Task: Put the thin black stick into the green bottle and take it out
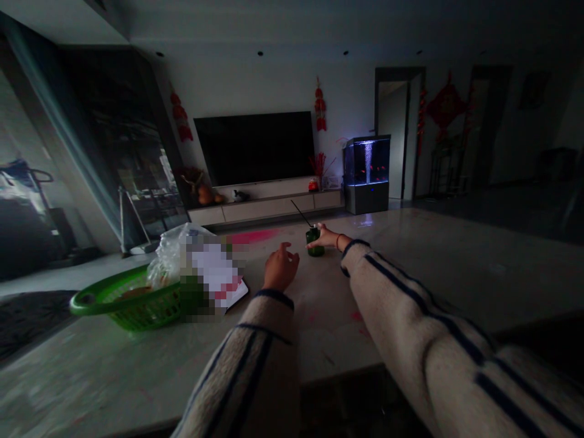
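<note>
The right hand [323,237] is at a dark green cup [314,242], its fingers lying against the cup's upper side; the light is too dim to be sure whether they are clamped on it or only touching. A thin black straw [301,214] leans up and away from the cup's mouth. The left hand [281,266] is apart from the cup and just nearer the body, fingers loosely curled around nothing, above a pale stone tabletop [328,340] marked with pink smears. To the left on that top sit a green plastic basket [128,302], a clear plastic bag [176,258] and a pixelated, unreadable patch [210,274]. Both forearms wear cream sleeves [392,304] with navy stripes. Farther off stand a wall-mounted television [253,149] above a low cabinet [264,210], and a lit aquarium [367,173]
</note>
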### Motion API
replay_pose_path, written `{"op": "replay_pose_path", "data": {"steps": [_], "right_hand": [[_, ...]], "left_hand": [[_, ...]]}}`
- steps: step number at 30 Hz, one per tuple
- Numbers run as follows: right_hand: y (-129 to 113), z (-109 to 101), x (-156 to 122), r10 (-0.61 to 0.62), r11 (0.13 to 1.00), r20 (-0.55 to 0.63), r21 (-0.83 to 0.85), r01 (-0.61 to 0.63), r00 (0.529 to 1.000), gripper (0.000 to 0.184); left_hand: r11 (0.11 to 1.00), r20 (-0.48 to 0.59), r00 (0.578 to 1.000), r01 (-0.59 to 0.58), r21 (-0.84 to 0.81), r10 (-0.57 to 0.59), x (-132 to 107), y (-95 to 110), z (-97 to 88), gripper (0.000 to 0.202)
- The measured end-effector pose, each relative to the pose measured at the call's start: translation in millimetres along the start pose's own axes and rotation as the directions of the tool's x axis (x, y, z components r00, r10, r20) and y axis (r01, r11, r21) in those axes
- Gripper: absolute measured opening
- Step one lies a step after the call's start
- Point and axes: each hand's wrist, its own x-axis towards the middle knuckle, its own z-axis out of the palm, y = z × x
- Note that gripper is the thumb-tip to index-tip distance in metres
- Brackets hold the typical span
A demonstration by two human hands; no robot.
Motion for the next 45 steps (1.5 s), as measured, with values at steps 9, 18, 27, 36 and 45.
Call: {"op": "replay_pose_path", "data": {"steps": [9,18,27,36,45], "right_hand": [[12,-2,5,0.042,0.999,0.111,-0.001,-0.042,0.993,0.104],[14,-3,7,0.02,0.996,0.151,-0.091,-0.006,0.988,0.086],[18,3,6,-0.076,0.996,0.158,-0.039,0.083,0.985,0.049],[23,2,16,-0.047,0.995,0.204,-0.073,0.063,0.978,0.041],[13,7,7,-0.021,0.996,0.191,-0.084,0.037,0.981,0.039]], "left_hand": [[1.0,0.005,1.0,-0.013,0.008,0.013,0,0,-0.9,0.033],[1.0,0.006,1.0,0.002,0.01,-0.002,0,0,-1.0,0.032],[1.0,0.022,1.0,0.012,0.0,-0.012,1,2,-2.5,0.033],[1.0,0.022,1.0,0.01,0.003,-0.01,1,1,-2.3,0.034],[1.0,0.031,0.999,0.012,0.007,-0.013,2,2,-2.5,0.033]]}}
